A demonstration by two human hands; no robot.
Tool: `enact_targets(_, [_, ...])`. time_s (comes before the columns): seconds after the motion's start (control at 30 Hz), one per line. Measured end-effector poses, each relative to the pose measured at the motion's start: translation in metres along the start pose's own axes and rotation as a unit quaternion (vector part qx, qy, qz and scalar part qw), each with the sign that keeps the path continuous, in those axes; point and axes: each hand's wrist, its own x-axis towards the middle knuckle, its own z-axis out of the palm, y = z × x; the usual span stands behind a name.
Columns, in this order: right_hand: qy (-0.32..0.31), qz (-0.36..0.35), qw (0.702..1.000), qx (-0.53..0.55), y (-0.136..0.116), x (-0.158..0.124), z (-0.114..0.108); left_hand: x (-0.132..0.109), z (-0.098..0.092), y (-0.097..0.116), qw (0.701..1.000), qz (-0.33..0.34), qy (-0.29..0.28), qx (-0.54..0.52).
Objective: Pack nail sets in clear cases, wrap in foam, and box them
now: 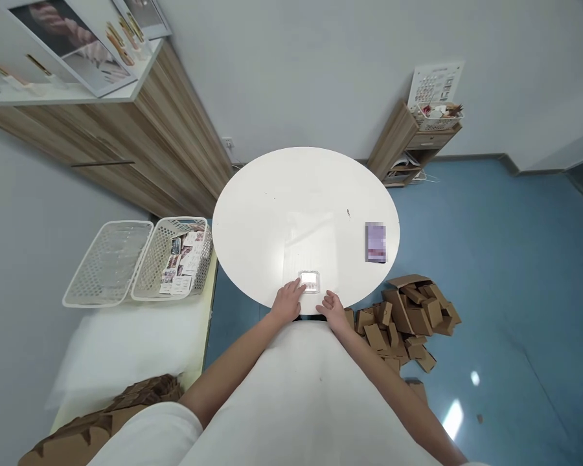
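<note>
A small clear plastic case (309, 282) lies near the front edge of the round white table (252, 194). Its inside looks pale, with small pinkish shapes along the lower part, too small to name. My left hand (287, 301) rests at the case's left side, its fingers stretched out and their tips touching the case's edge. Just right of the case and apart from it is my right hand (334, 310). Its fingers bend loosely, with a gap to the thumb, and nothing shows between them. Under the case, a faint rectangular sheet (311, 243) seems to lie on the tabletop.
A pixelated purple item (376, 242) is at the table's right edge. Small cardboard boxes (388, 330) pile up on the floor at right. To the left are a white basket (148, 272) of printed cards and its lid (107, 262). A wooden cabinet (175, 123) stands behind.
</note>
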Motion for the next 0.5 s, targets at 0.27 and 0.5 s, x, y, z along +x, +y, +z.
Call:
enact_targets(0.27, [0.130, 0.015, 0.966, 0.223, -0.005, 0.007, 0.033, 0.007, -0.012, 0.001, 0.998, 0.000, -0.047, 0.038])
enact_targets(0.5, [0.100, 0.006, 0.974, 0.205, -0.005, 0.023, 0.026, 0.010, -0.017, -0.002, 0.996, 0.003, -0.076, 0.043])
